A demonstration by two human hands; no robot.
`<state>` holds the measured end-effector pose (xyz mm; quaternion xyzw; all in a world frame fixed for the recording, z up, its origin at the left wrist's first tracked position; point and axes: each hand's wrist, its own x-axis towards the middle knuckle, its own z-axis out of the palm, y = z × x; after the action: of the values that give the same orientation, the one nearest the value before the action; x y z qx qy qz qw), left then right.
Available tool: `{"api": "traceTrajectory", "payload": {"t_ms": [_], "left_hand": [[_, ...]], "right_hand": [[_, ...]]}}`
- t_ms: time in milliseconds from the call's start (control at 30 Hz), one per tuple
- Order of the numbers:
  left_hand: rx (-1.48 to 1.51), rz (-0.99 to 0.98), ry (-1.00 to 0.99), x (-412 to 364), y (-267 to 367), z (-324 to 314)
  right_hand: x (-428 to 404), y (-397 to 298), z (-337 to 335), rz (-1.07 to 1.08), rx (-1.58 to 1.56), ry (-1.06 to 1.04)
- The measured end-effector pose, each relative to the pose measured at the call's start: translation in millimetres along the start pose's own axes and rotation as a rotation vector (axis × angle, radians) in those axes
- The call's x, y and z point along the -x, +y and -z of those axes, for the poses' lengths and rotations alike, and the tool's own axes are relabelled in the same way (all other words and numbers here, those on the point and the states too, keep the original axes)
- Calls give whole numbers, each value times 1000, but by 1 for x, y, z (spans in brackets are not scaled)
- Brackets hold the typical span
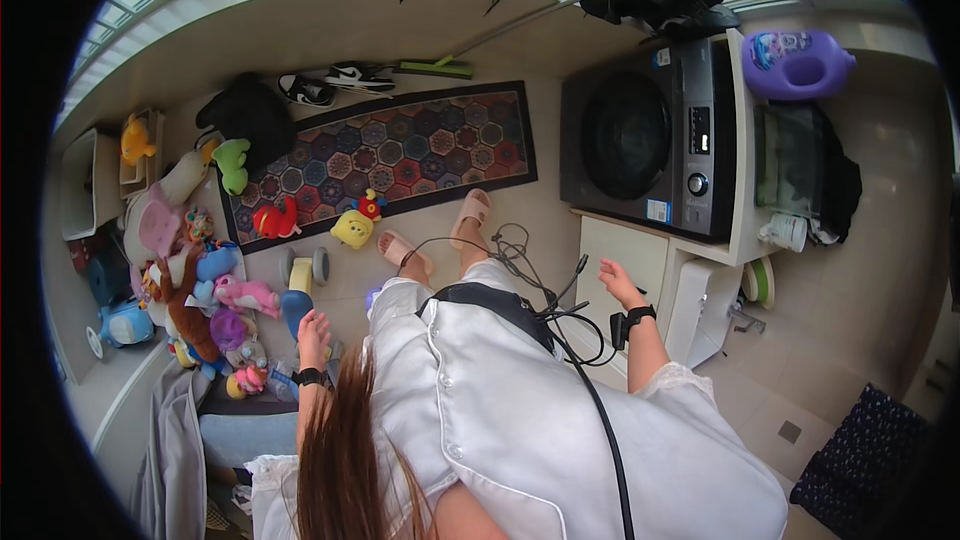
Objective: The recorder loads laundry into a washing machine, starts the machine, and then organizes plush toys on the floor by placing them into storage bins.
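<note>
My left hand (pixel 313 334) holds nothing and hangs at my side, near a blue-and-yellow toy (pixel 298 304) and a heap of plush toys. In that heap are a pink plush toy (pixel 246 295), a brown plush toy (pixel 178 296) and a purple round toy (pixel 227 328). My right hand (pixel 619 283) is also empty, its fingers slightly bent, in front of a white cabinet door (pixel 622 251). Both wrists wear black bands. Ahead of my feet a yellow plush toy (pixel 352 229) sits at the edge of a patterned mat (pixel 390 154), and a red plush toy (pixel 276 218) lies on it.
A grey front-loading washing machine (pixel 694 142) stands ahead on the right, with a purple detergent jug (pixel 791 64) beside it. Black cables (pixel 592 382) hang from my waist. Along the wall are sneakers (pixel 307 90) and a green broom (pixel 435 69). A white bin (pixel 91 187) stands far left.
</note>
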<state>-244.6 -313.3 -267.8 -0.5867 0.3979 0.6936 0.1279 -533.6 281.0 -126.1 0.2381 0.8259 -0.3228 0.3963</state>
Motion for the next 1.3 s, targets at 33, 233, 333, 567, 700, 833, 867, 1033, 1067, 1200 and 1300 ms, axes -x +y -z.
{"api": "traceTrajectory", "payload": {"t_ms": [33,233,333,567,700,833,867,1033,1067,1200,1300], "left_hand": [[-2,1,-3,-1,-3,0],[-57,12,-13,9,-2,-24],[-100,-5,-16,15,0,-38],[-157,-46,7,27,-3,-56],[-177,-30,-37,22,-36,-47],[-142,11,-91,-4,-106,-6],[-173,59,-55,-3,-107,-14],[-266,193,37,5,-97,-57],[-279,205,46,5,-94,-65],[-310,223,51,4,-81,-91],[-319,228,56,4,-75,-104]], "right_hand": [[-1,-2,2,-2,-2,2],[-10,-6,13,76,30,33],[-21,0,22,79,55,31],[-92,19,72,52,249,157],[-142,13,102,131,611,301],[-192,-19,123,56,646,348],[-206,-22,128,41,635,381],[-242,-52,151,-76,662,447],[-247,-53,155,-86,653,459],[-265,-47,174,-97,603,474],[-270,-40,183,-88,554,461]]}}
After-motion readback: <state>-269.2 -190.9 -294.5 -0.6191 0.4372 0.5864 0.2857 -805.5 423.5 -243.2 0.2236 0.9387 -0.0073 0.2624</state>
